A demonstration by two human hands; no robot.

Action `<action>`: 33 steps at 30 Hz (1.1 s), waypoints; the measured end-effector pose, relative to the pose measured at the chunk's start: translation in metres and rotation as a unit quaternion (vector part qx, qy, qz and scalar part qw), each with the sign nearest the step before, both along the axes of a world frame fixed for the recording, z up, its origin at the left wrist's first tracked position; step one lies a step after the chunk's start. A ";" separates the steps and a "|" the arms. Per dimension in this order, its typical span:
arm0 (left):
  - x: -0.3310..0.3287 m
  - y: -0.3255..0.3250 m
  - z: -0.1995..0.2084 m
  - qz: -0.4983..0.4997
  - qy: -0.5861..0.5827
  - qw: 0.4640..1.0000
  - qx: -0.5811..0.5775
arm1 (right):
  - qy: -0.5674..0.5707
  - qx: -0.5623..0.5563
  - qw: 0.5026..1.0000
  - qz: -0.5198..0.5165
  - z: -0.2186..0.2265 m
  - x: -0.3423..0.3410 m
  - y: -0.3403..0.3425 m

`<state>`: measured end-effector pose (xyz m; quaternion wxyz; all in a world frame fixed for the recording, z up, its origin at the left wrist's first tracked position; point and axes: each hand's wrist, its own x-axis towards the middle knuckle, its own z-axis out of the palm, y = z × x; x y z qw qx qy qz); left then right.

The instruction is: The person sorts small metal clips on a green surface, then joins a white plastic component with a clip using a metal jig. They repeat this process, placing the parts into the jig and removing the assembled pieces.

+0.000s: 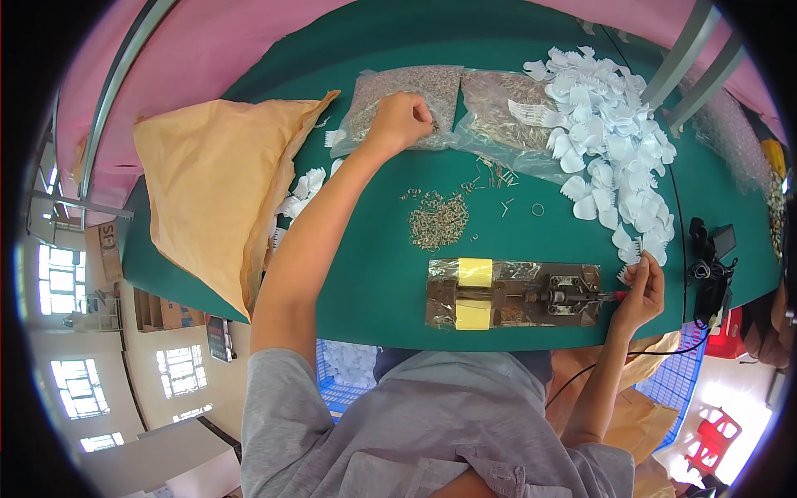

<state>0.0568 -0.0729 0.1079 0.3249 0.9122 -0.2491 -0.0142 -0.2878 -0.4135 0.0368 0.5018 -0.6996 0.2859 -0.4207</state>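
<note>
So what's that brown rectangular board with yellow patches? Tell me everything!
The brown rectangular board lies flat on the green table near its front edge. Shiny clear film seems to cover it. Two yellow patches mark its left part; a silver metal mechanism sits right, its red-tipped handle beside the right hand, contact unclear.

At least 3 bright windows (180,371) break the pale wall (138,349).

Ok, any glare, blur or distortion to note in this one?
Head view: the windows are blown out, and glare surrounds the red stool; the metal pole at upper left bends and the corners go black; left hand and right hand look fairly sharp.
</note>
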 end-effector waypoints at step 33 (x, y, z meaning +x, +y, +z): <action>-0.087 0.029 0.019 -0.005 -0.063 0.993 -0.101 | -0.054 0.015 0.997 0.047 -0.003 0.006 -0.007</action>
